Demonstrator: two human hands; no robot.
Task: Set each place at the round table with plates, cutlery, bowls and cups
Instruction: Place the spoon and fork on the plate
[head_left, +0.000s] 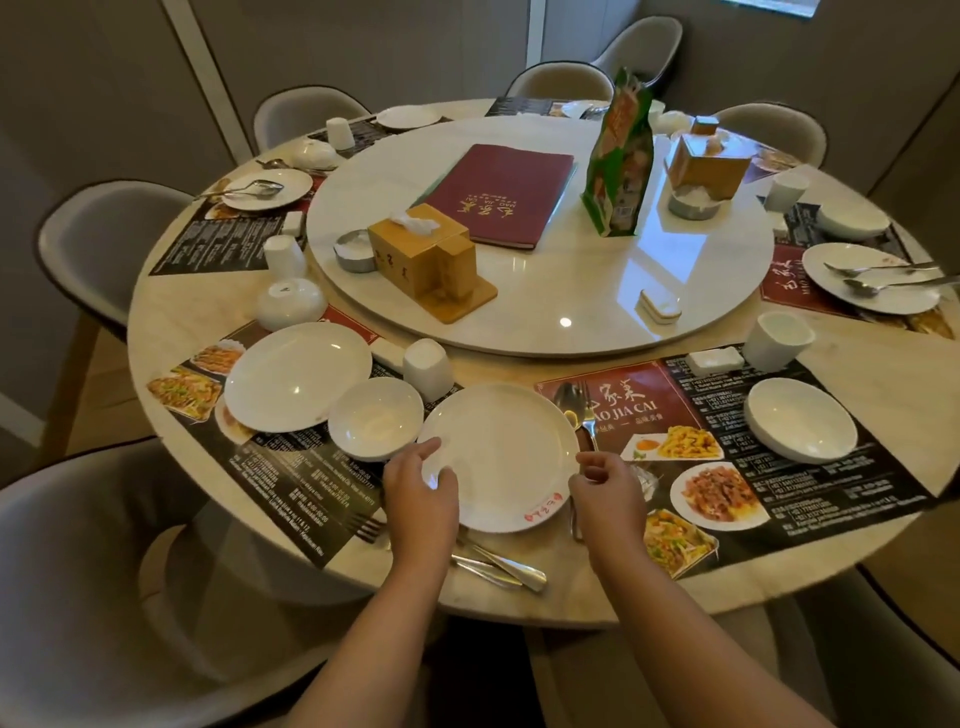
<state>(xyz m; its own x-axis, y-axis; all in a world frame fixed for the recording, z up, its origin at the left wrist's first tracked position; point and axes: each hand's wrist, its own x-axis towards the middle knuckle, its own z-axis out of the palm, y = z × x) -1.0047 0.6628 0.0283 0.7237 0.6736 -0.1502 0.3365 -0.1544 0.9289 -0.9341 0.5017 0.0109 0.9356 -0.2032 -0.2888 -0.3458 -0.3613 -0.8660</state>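
Standing by the near edge of the round table (218, 291), I'd say the step in hand is placing the dinner plate (501, 454) for the near setting. It lies flat at the near edge, between two printed placemats, w/ its right rim overlapping the red-topped mat (727, 441) on the right.

The left hand (418, 480) lies on the plate's near-left rim, fingers spread and curled over the edge, thumb on top. The right hand (605, 486) is just beside the near-right rim, fingers loosely curled; I can't tell whether it touches the plate or pinches the cutlery under it.

A spoon and fork (576, 415) lie touching the plate's right rim, partly under it. More cutlery (498, 564) lies loose at the near table edge, below the plate. A small bowl (376, 418) touches the plate's left rim, a white cup (427, 369) sits just beyond it, and a second plate (297, 376) lies further left.

Far settings look done: plates w/ spoons on them, bowls and cups upturned or inverted.

Next move, prob.: slide the plate right to centre it on the red-topped mat, then sort the cutlery beside it. Needs a light two-hand nudge, since bowl and spoon are touching the rim and would shift w/ it.
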